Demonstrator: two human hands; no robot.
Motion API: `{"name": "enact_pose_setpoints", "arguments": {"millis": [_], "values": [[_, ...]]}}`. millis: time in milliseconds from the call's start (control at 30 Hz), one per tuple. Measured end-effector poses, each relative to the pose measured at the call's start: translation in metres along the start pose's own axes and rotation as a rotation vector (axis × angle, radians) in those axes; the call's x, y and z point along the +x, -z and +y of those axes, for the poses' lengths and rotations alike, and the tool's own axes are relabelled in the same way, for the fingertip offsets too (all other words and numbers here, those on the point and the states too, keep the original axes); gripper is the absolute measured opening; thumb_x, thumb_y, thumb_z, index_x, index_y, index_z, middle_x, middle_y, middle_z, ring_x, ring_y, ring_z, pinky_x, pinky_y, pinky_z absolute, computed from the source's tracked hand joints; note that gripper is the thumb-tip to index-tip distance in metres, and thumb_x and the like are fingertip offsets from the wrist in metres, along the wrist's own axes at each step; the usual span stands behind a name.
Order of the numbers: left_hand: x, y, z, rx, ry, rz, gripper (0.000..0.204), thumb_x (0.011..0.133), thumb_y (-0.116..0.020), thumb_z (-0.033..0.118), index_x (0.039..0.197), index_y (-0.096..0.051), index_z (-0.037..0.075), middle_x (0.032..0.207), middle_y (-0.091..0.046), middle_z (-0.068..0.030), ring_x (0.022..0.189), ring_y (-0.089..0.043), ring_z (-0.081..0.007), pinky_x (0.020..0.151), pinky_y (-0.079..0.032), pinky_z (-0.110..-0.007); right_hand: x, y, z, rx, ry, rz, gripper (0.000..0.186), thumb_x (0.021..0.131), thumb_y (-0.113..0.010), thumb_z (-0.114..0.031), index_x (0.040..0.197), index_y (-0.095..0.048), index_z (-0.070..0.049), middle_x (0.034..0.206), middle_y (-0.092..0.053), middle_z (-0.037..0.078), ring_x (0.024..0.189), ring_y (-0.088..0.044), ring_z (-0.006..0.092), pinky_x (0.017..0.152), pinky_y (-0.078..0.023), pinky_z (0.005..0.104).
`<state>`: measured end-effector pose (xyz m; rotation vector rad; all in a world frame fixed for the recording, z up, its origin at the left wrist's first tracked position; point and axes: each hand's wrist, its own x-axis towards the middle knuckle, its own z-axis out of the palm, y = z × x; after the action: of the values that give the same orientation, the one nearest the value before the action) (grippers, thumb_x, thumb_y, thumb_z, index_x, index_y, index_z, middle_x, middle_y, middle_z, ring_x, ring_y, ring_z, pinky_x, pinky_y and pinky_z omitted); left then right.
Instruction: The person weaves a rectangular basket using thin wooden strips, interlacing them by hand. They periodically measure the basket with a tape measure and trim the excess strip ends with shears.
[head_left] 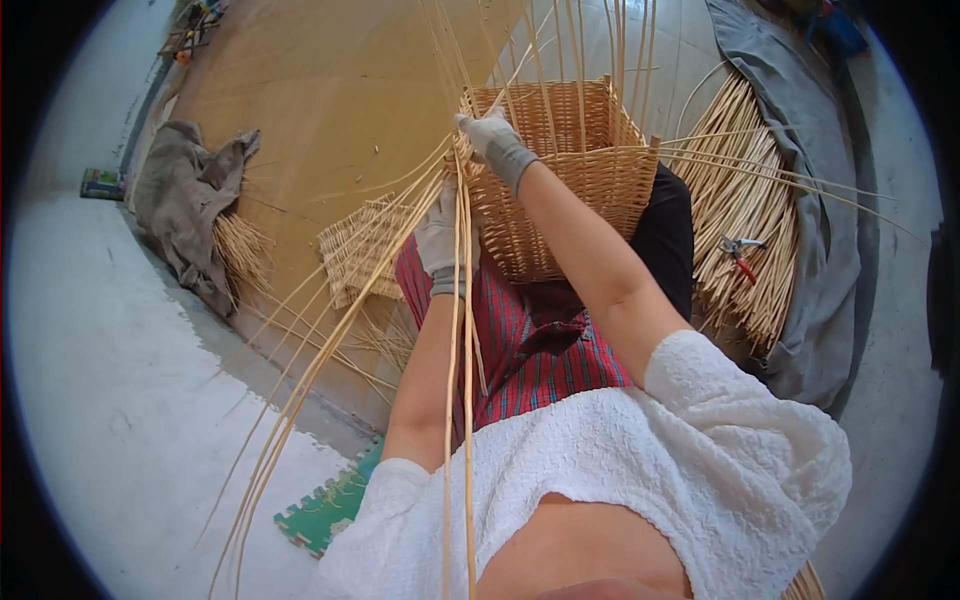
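A woven wicker basket [560, 215] with a rectangular opening rests on my lap, and tall upright rods [580, 70] rise from its far walls. My right hand [495, 143], in a pale grey glove, is closed at the basket's left corner, where its fingers pinch the thin wicker rods. Just below it, my left hand [438, 235], also gloved, lies against the basket's left side. Rods cross in front of the left fingers and hide their grip. Several long loose rods [330, 350] fan from that corner toward the lower left, and a pair runs down past my chest.
A large bundle of rods [745, 200] lies on grey cloth at the right, with red-handled pruning shears [742, 258] on top. A flat woven panel [365, 245] lies left of my lap. Farther left, grey cloth [190, 205] covers more rods. Rods [800, 180] jut out rightward from the basket.
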<state>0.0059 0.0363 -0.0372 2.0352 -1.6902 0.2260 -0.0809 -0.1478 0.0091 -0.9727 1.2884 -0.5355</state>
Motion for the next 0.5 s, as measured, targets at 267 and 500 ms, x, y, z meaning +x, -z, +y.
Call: {"name": "enact_pose_setpoints", "arguments": {"millis": [267, 500], "values": [[0.016, -0.002, 0.002, -0.541, 0.497, -0.258, 0.037, 0.093, -0.07, 0.053, 0.109, -0.069, 0.02, 0.079, -0.072, -0.0124, 0.068, -0.067, -0.0309, 0.061, -0.054, -0.046, -0.009, -0.035, 0.023, -0.182, 0.281, 0.655, 0.083, 0.098, -0.07, -0.039, 0.163, -0.029, -0.006, 0.145, -0.049, 0.033, 0.126, -0.06, 0.0438, 0.107, -0.049, 0.0473], [0.016, -0.006, -0.009, -0.139, 0.195, -0.439, 0.062, 0.093, -0.063, 0.022, 0.149, -0.037, 0.032, 0.091, -0.073, -0.0177, 0.082, -0.072, -0.0443, 0.066, -0.055, -0.055, -0.041, 0.009, 0.007, -0.196, 0.435, -0.07, 0.074, 0.1, -0.049, -0.072, 0.107, -0.077, -0.004, 0.108, -0.075, 0.018, 0.1, -0.071, 0.0331, 0.09, -0.055, 0.0428]]}}
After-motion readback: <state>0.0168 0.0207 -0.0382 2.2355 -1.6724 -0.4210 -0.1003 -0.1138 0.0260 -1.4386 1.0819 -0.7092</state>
